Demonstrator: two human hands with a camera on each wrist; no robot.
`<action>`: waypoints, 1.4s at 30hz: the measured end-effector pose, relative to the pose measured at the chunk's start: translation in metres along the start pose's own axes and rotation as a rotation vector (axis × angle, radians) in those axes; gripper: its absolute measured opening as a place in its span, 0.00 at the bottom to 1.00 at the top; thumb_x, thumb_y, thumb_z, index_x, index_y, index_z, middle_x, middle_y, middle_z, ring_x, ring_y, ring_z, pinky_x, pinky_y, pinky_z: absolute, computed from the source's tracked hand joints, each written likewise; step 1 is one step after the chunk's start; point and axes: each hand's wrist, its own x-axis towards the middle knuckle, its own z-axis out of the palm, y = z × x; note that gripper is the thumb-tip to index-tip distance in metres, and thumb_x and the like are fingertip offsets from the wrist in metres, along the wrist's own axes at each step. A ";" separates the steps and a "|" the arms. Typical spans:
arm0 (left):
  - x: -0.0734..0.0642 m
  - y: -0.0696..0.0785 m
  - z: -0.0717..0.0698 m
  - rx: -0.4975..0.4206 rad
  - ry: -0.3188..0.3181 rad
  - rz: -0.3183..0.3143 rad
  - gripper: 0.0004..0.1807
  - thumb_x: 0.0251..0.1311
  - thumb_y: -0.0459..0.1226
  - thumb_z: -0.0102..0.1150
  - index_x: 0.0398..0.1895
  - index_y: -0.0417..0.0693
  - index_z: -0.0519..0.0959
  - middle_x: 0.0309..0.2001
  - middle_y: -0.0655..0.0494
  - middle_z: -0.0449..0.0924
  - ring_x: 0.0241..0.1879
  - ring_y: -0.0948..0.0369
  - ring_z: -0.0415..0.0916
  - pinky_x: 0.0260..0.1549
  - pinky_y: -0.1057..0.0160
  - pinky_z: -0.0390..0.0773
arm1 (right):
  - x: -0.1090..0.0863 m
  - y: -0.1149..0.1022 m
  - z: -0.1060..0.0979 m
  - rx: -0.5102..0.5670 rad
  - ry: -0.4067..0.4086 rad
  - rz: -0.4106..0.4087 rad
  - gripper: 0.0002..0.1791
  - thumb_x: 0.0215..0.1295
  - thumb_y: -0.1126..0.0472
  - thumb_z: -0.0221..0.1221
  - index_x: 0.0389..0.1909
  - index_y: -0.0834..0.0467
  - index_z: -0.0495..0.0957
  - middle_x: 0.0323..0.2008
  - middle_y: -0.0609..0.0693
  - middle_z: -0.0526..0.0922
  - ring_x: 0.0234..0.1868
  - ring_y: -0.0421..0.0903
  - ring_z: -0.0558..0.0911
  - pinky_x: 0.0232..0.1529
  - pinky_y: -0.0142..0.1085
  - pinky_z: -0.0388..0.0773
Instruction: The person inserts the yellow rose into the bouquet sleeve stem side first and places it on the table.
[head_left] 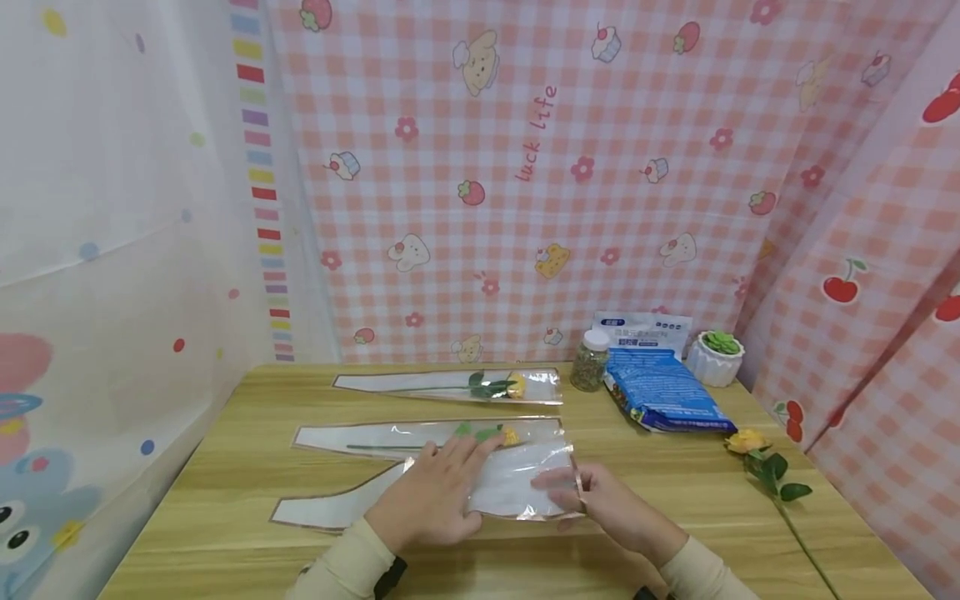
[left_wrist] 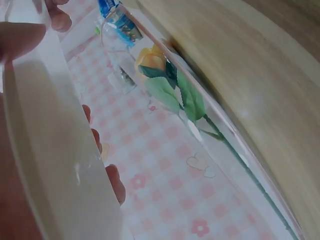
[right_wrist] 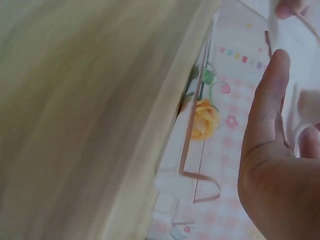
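Observation:
An unfilled flower sleeve (head_left: 517, 479), clear and white with a brown border, is at the near side of the wooden table. My left hand (head_left: 438, 492) lies across its middle; in the left wrist view the sleeve passes between thumb and fingers. My right hand (head_left: 611, 504) holds the wide right end, some fingers showing through the plastic. Just beyond, a second sleeve (head_left: 322, 435) contains a yellow rose (head_left: 512, 437), partly hidden by my left fingers. Farther back lies another sleeve (head_left: 397, 383) with a yellow rose (head_left: 516, 385) in it. A loose yellow rose (head_left: 747, 442) lies at the right.
A lidded jar (head_left: 590, 362), a blue packet (head_left: 667, 387), a white pouch (head_left: 648, 329) and a potted succulent (head_left: 716, 358) stand at the table's back right. Checked cloth (head_left: 450, 225) hangs behind the table (head_left: 247, 433), with more cloth at both sides.

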 end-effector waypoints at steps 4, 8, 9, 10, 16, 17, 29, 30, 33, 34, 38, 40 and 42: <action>0.001 -0.002 0.000 0.031 0.018 0.013 0.51 0.57 0.57 0.59 0.80 0.49 0.50 0.64 0.50 0.70 0.64 0.54 0.68 0.49 0.51 0.75 | 0.002 0.001 -0.002 0.077 -0.001 0.042 0.21 0.65 0.70 0.63 0.57 0.73 0.76 0.51 0.60 0.78 0.43 0.50 0.83 0.43 0.42 0.83; 0.001 -0.006 0.000 0.071 0.049 0.026 0.54 0.54 0.59 0.62 0.80 0.48 0.52 0.60 0.50 0.71 0.56 0.56 0.70 0.43 0.57 0.73 | 0.004 0.006 -0.006 0.086 -0.087 -0.010 0.33 0.61 0.71 0.66 0.66 0.74 0.67 0.45 0.57 0.79 0.41 0.47 0.81 0.41 0.36 0.83; 0.001 -0.007 0.000 0.075 0.050 0.027 0.55 0.53 0.59 0.63 0.80 0.47 0.51 0.59 0.51 0.71 0.54 0.57 0.70 0.41 0.59 0.72 | 0.005 0.006 -0.007 0.094 -0.111 -0.030 0.36 0.61 0.71 0.67 0.68 0.74 0.64 0.45 0.57 0.80 0.41 0.46 0.81 0.40 0.35 0.82; 0.001 -0.007 0.000 0.077 0.045 0.028 0.56 0.52 0.59 0.65 0.80 0.47 0.51 0.58 0.51 0.71 0.53 0.57 0.69 0.41 0.60 0.72 | 0.005 0.007 -0.008 0.100 -0.128 -0.038 0.38 0.61 0.71 0.66 0.70 0.73 0.61 0.44 0.57 0.81 0.40 0.46 0.82 0.40 0.34 0.82; -0.003 -0.012 -0.005 -0.006 0.025 0.004 0.55 0.46 0.46 0.74 0.78 0.49 0.56 0.59 0.51 0.72 0.56 0.56 0.69 0.42 0.57 0.70 | 0.006 0.005 -0.011 0.092 -0.068 -0.017 0.36 0.68 0.67 0.62 0.74 0.69 0.61 0.46 0.56 0.84 0.41 0.45 0.84 0.41 0.35 0.81; -0.004 -0.013 -0.006 -0.018 0.022 0.000 0.54 0.46 0.44 0.74 0.77 0.50 0.57 0.58 0.52 0.72 0.55 0.57 0.69 0.41 0.58 0.69 | 0.006 0.005 -0.012 0.104 -0.050 -0.007 0.34 0.69 0.66 0.62 0.73 0.68 0.63 0.48 0.55 0.84 0.43 0.45 0.84 0.43 0.35 0.81; -0.003 -0.003 -0.013 -0.037 -0.001 0.014 0.57 0.48 0.52 0.76 0.78 0.50 0.53 0.59 0.51 0.69 0.57 0.56 0.67 0.45 0.55 0.68 | 0.010 0.010 -0.012 -0.037 0.083 -0.010 0.31 0.63 0.62 0.68 0.67 0.61 0.74 0.67 0.64 0.70 0.52 0.47 0.78 0.49 0.33 0.78; -0.003 -0.002 -0.012 -0.049 0.005 0.013 0.59 0.48 0.55 0.76 0.79 0.50 0.51 0.62 0.50 0.68 0.60 0.55 0.66 0.48 0.54 0.69 | 0.010 0.010 -0.011 -0.037 0.074 -0.020 0.32 0.63 0.62 0.68 0.69 0.62 0.72 0.66 0.65 0.71 0.52 0.47 0.78 0.48 0.33 0.78; 0.000 0.002 -0.010 -0.102 0.023 0.023 0.65 0.49 0.63 0.72 0.82 0.50 0.43 0.70 0.46 0.63 0.69 0.50 0.62 0.57 0.45 0.70 | 0.010 0.007 -0.010 0.017 0.035 -0.028 0.37 0.62 0.64 0.68 0.72 0.63 0.67 0.59 0.62 0.78 0.47 0.49 0.82 0.45 0.35 0.81; 0.001 0.003 -0.009 -0.121 0.027 0.028 0.67 0.50 0.65 0.71 0.82 0.51 0.41 0.73 0.45 0.61 0.71 0.49 0.60 0.59 0.43 0.69 | 0.009 0.006 -0.009 0.009 0.026 -0.040 0.38 0.62 0.64 0.69 0.72 0.64 0.67 0.56 0.61 0.80 0.46 0.48 0.82 0.45 0.35 0.81; 0.006 0.009 -0.007 -0.163 0.044 0.036 0.70 0.48 0.69 0.68 0.83 0.55 0.36 0.77 0.44 0.56 0.74 0.46 0.57 0.60 0.37 0.69 | 0.010 0.000 -0.006 -0.008 -0.022 -0.073 0.43 0.57 0.63 0.72 0.73 0.65 0.65 0.49 0.59 0.81 0.44 0.50 0.83 0.43 0.38 0.83; 0.009 0.012 -0.006 -0.172 0.043 0.032 0.70 0.46 0.71 0.67 0.83 0.57 0.35 0.77 0.45 0.55 0.74 0.48 0.57 0.60 0.35 0.69 | 0.010 -0.002 -0.005 -0.034 -0.030 -0.096 0.45 0.56 0.62 0.73 0.73 0.65 0.65 0.50 0.59 0.80 0.45 0.51 0.82 0.43 0.39 0.82; 0.013 0.015 -0.005 -0.161 0.050 0.032 0.70 0.47 0.69 0.69 0.83 0.58 0.36 0.78 0.46 0.56 0.74 0.49 0.58 0.59 0.35 0.70 | 0.012 -0.003 -0.003 -0.019 -0.035 -0.101 0.46 0.54 0.63 0.73 0.74 0.65 0.63 0.52 0.61 0.78 0.47 0.52 0.81 0.45 0.39 0.82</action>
